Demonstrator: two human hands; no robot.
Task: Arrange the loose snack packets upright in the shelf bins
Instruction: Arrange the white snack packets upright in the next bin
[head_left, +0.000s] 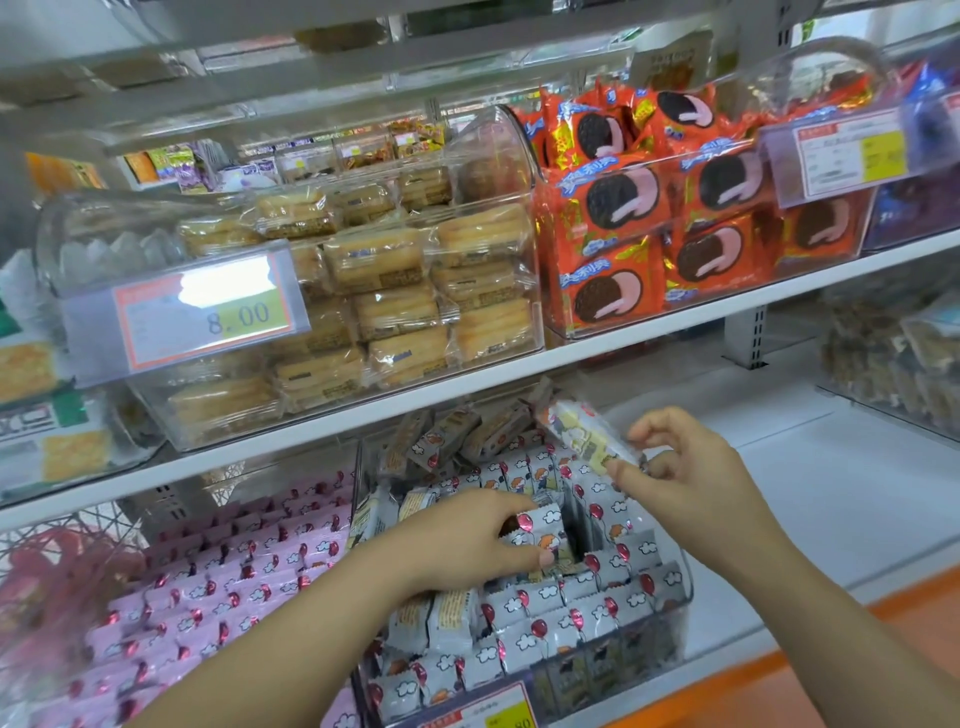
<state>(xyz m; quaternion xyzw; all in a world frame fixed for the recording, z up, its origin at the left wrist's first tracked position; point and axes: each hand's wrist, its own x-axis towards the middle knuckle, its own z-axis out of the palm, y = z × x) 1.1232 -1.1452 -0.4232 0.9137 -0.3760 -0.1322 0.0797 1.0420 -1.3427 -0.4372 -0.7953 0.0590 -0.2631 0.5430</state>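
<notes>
Shop shelving behind; right grip (691, 478) pinches a loose packet (587, 434), likely light, crinkly and crushable, by one end; below it, left grip (483, 540) clasps a second packet (540, 530), perhaps upright, inside the bin (687, 590).

The left arm (291, 639) and right arm (841, 613) were bare to the frame's edge. The left hand (483, 540) and right hand (685, 467) were bare, with short nails.

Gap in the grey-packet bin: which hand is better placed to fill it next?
Right. The right hand already pinches a loose packet, tilted, above the bin. The left hand is occupied: it grips a standing packet at the edge of the gap.
</notes>
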